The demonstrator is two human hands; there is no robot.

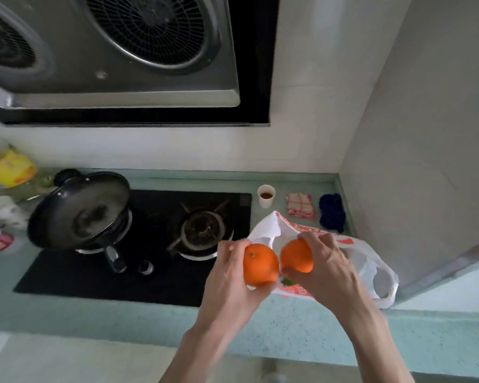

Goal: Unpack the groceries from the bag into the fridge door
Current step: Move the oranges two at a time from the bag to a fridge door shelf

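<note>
A white plastic bag (371, 266) with red print lies open on the green counter (288, 324), right of the stove. My left hand (230, 275) holds one orange (260, 265) just above the bag's left edge. My right hand (327, 266) grips a second orange (296, 257) right beside the first, over the bag's mouth. Something green shows inside the bag below the oranges. The fridge door is out of view.
A black gas hob (155, 272) fills the counter's left, with a black pan (80, 208) on its left burner. A paper cup (266, 196), a checked cloth (300, 205) and a blue cloth (332, 212) lie behind the bag. A range hood (122, 51) hangs overhead. A wall (426, 134) stands at right.
</note>
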